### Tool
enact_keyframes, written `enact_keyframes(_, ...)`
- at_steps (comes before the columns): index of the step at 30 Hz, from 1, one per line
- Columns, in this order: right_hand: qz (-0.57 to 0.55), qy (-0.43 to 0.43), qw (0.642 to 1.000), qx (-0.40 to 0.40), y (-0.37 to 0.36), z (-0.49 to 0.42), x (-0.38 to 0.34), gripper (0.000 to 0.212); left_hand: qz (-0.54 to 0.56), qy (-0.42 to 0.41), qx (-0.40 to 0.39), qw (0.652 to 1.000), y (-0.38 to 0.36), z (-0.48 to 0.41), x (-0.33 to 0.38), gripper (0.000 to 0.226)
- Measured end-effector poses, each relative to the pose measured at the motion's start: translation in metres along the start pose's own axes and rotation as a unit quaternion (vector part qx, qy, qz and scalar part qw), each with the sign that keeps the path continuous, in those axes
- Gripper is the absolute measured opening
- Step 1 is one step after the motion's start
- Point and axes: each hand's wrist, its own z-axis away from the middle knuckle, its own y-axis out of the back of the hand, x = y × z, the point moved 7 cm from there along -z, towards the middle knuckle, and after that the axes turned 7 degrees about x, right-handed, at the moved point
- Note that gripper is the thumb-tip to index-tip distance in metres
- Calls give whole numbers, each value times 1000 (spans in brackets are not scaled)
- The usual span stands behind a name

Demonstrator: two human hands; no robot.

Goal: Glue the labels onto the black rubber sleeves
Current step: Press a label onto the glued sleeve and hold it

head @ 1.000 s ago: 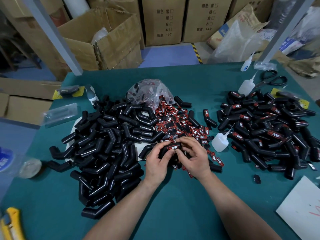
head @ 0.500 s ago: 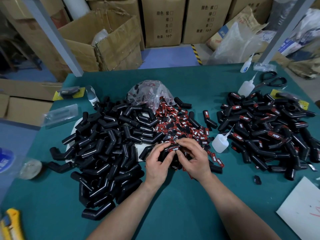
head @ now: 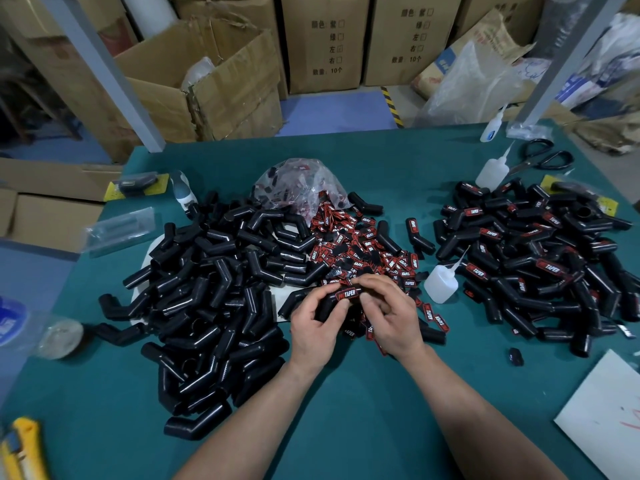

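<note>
Black bent rubber sleeve [head: 301,302], held two-handed.
Left hand [head: 313,329] and right hand [head: 389,318] grip it, thumbs at its red-and-black label [head: 347,293]; clear plastic bag [head: 301,178] holds more.

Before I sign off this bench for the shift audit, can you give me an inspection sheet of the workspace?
Surface: green table, parts heaped across its middle.
Job's things: unlabelled sleeves heaped left; labelled sleeves heaped right; loose labels between them; glue bottle standing beside the labels.
Clutter: scissors and second bottle at far right; plastic bag behind the labels; utility knife near left; tape roll at left edge; white sheet near right.
Hands: left hand and right hand both grip the held sleeve, thumbs by its label.
Cables: nothing seen.
Surroundings: cardboard boxes behind the table; grey post at far left.
</note>
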Motion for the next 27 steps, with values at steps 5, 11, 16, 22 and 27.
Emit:
enact_keyframes(5, -2, -32, 999, 10, 1, 2, 4, 26, -7, 0, -2, 1000, -2, 1, -2, 27)
enact_keyframes(11, -13, -22, 1000, 17, -2, 2, 2, 23, 15, -1, -6, 1000, 2, 1, 0, 28)
enact_keyframes(16, -2, -25, 1000, 17, 0, 1, 7, 29, -12, -13, -15, 1000, -2, 2, 8, 31)
enact_keyframes(22, 2, 17, 1000, 13, -4, 0, -1, 29, 36, -12, -5, 999, 2, 1, 6, 22)
enact_keyframes(27, 5, 26, 1000, 7, -4, 2, -1, 30, 31, -25, 9, 999, 3, -1, 14, 20)
